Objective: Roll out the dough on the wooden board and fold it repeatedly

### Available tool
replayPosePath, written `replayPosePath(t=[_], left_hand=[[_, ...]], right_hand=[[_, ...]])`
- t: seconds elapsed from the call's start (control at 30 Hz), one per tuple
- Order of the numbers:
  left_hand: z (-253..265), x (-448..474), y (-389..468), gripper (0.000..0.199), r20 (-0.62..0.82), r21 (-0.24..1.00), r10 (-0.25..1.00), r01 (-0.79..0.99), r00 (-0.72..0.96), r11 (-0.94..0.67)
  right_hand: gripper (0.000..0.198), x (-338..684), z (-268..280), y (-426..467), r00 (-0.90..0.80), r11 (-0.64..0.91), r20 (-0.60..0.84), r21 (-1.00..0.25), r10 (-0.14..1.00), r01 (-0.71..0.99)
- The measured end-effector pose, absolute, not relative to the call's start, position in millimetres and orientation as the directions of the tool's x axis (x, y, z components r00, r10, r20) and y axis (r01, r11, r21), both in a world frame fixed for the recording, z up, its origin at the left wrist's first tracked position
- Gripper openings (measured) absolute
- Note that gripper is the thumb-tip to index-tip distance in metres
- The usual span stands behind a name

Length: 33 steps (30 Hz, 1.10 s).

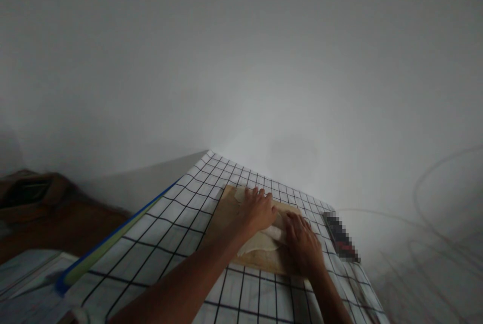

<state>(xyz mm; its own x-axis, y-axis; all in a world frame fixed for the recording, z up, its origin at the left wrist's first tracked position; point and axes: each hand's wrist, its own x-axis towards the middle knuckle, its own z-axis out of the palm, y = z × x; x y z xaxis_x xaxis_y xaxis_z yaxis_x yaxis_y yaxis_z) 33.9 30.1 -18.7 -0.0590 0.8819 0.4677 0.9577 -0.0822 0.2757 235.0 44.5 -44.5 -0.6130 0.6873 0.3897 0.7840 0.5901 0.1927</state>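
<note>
- Well left of both hands, a boxy brown thing [32,192] with a dark recess; its material is too dim to tell.
- Nearer the left forearm, a smooth blue-and-green edge [123,232] runs along the table.
- A white cloth [175,221], crossed by thin dark lines, spreads beneath the work.
- Under both hands lies a flat, four-cornered tan board [216,224], wooden by its look.
- The left hand [259,209] lies palm down, fingers fairly straight and slightly apart.
- Below that hand, on the board, is pale dough [260,246], a thin sheet with an uneven rim.
- Between the hands shows a pale, rounded rolling pin [274,233], on the dough.
- The right hand [303,238] reaches over the pin's other end, fingers gently bent; I can't tell how firmly either hand grips.
- Just right of it, a dark, long object [341,237], pixelated.
</note>
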Motion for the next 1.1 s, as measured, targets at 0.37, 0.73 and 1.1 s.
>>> replayPosePath(t=[0.37,0.73,1.1], left_hand=[[-8.9,35.9,31.8,0.033,0.402,0.330,0.900,0.944,-0.165,0.026],[-12.2,32.1,43.9,0.034,0.404,0.324,0.893,0.944,-0.198,0.063],[-5.0,29.4,47.6,0.034,0.438,0.341,0.869,0.937,-0.228,0.074]], right_hand=[[0.051,212.3,-12.3,88.9,-0.493,0.556,0.305,-0.174,0.815,0.812],[0.045,186.7,-3.6,145.0,-0.658,0.688,0.253,-0.041,0.709,0.725],[0.032,178.4,-8.2,162.1,-0.710,0.714,0.223,0.077,0.668,0.695]])
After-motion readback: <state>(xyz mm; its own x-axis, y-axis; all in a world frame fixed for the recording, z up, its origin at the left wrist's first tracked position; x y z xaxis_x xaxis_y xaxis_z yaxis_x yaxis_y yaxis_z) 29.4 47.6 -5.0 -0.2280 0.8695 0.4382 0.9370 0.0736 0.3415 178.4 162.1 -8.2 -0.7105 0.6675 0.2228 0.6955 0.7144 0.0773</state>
